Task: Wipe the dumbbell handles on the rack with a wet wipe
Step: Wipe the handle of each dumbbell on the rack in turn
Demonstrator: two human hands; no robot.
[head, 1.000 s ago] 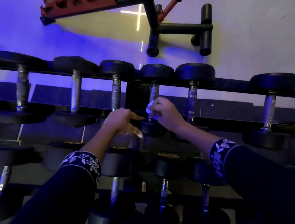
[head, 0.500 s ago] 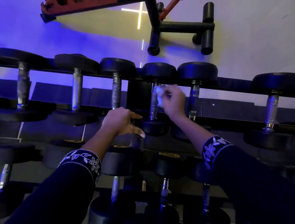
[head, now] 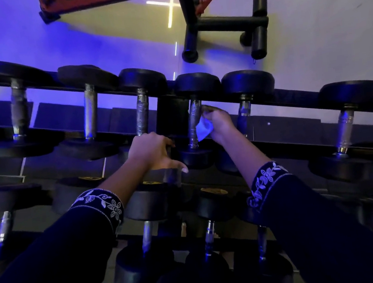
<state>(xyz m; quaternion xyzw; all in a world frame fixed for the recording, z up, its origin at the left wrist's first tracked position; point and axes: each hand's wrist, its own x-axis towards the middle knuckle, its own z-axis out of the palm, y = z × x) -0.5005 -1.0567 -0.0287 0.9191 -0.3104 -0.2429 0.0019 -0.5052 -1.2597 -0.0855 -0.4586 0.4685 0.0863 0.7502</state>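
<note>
Wipe (head: 204,128): small, white, crumpled, pinched in my right hand (head: 220,122) and pressed on the right side of one handle (head: 194,122), about mid-length. That handle is knurled steel and runs away from me between two black round heads on the rack (head: 299,99) top tier. The same tier holds more dumbbells side by side, handles roughly parallel, heads on the dark rails. The lower tiers hold more dumbbells, partly hidden.

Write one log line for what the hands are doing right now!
step: wipe | right hand: holds wet wipe against dumbbell handle | left hand: on rack, grip unclear
</note>
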